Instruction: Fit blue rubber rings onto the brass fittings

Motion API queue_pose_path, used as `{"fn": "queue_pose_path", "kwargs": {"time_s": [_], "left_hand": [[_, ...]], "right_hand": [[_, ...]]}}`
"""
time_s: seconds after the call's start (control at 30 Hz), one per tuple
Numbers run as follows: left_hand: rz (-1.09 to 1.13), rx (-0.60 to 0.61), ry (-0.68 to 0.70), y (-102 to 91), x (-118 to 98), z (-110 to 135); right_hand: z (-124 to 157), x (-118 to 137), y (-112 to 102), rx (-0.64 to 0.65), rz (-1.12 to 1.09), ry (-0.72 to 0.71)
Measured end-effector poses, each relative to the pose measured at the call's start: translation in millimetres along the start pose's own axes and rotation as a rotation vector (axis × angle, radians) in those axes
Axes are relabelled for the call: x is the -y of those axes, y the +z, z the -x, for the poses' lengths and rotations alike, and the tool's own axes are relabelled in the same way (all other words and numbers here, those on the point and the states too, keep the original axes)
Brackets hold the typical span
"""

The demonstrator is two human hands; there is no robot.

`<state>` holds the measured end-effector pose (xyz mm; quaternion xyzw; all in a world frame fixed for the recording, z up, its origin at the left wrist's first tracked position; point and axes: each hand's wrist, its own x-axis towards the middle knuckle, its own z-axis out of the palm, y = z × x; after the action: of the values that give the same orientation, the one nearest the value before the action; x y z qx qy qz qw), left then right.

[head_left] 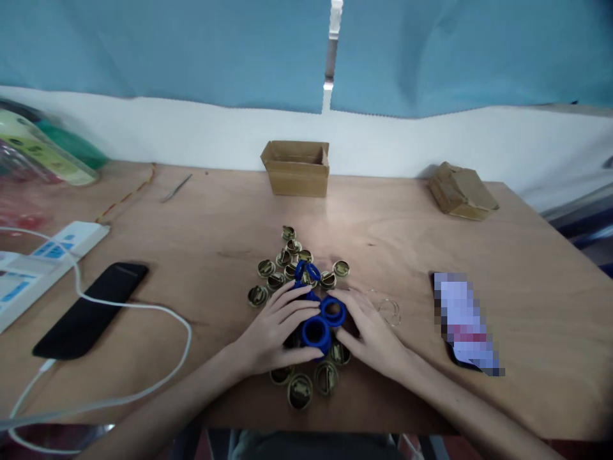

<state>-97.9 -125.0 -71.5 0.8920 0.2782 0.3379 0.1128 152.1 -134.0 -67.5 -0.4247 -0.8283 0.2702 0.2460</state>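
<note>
In the head view, a small pile of blue rings [317, 332] lies on the table between my hands. My left hand [276, 326] curves around its left side, with the fingers over the upper rings and the thumb against the lowest large one. From the other side, my right hand [371, 329] has its fingers and thumb about another blue ring [333, 311]. Two thinner blue rings [306, 271] lean upright just beyond my fingertips. Round brass-coloured pieces [300, 391] with pin-like bars surround the pile, and my hands partly hide some of them.
An uncovered cardboard box [299, 179] stands at the back, another carton [462, 191] at back right. Thin wire loops [389, 311] and a lit phone [462, 322] lie right. A black phone [90, 311], white cable [184, 345], power strip [52, 271] and tweezers [177, 188] are left.
</note>
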Motion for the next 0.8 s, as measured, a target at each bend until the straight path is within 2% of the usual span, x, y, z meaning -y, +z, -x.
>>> {"fn": "queue_pose_path", "kwargs": {"time_s": [0.17, 0.33, 0.63, 0.8], "left_hand": [[-0.013, -0.003, -0.066, 2.9, 1.9, 4.0], [-0.026, -0.035, -0.064, 1.2, -2.1, 2.2], [-0.077, 0.073, -0.062, 0.0, -4.0, -0.3], [-0.174, 0.190, -0.118, -0.2, -5.7, -0.2]], "right_hand": [[-0.9, -1.7, -2.0, -0.002, -0.010, -0.009], [0.1, -3.7, -2.5, -0.063, -0.031, 0.031], [-2.8, -2.5, -4.9, -0.098, -0.034, -0.030], [-3.7, -5.5, -6.3, -0.135, -0.021, -0.035]]}}
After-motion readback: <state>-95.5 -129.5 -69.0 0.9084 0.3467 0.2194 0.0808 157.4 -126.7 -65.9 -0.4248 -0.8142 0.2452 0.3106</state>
